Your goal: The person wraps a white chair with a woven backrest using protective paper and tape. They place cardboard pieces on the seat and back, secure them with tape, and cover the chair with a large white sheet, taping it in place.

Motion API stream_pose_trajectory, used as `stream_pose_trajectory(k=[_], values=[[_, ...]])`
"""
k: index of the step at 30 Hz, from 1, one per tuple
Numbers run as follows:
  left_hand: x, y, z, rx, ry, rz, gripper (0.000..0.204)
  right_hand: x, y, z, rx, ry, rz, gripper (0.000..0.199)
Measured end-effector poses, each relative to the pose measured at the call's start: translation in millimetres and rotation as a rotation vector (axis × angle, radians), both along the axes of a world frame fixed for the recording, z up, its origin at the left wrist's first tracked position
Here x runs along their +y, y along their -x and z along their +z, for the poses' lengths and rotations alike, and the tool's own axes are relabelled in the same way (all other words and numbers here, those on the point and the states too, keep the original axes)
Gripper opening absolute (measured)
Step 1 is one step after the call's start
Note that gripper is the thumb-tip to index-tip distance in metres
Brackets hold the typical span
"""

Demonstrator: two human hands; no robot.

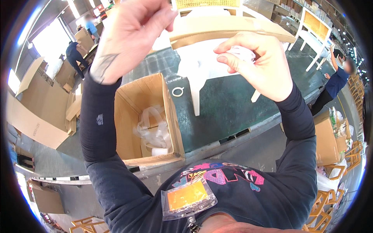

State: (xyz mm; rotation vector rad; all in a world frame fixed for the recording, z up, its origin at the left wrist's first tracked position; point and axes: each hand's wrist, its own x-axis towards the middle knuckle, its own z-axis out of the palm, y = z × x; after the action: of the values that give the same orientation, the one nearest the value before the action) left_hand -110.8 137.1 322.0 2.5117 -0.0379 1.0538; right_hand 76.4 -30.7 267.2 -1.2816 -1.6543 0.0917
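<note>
Raised high at the upper left is my left hand. Its fingers are curled with thumb and forefinger close together, slightly blurred; whatever they might hold does not show. My right hand is closed around a small wad of white, film-like material, thumb and forefinger nearly meeting. Behind both hands, a white chair stands on a dark green work surface. A long piece of brown cardboard lies across the chair, and a woven cane panel shows at its far side.
An open cardboard box with translucent wrapping stands left of the chair. A white tape roll lies between them. Another cane-backed chair and a person in dark blue are at right. Large cartons stand at left.
</note>
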Motion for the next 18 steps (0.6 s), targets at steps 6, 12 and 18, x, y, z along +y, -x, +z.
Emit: stream_pose_trajectory(k=[6,12,18], values=[[74.7,-48.6,-45.9,0.576,-0.137,0.024,0.065,19.9,-6.2,51.9,-0.033,0.099,0.034,0.016],[132.6,-93.1,-46.4,0.759,0.122,-0.131,0.063,68.4,-30.3,109.3,-0.08,0.123,0.242,0.014],[189.2,-112.4,-46.5,0.173,0.413,-0.118,0.052,93.6,-55.4,137.7,-0.072,0.191,0.441,0.012]])
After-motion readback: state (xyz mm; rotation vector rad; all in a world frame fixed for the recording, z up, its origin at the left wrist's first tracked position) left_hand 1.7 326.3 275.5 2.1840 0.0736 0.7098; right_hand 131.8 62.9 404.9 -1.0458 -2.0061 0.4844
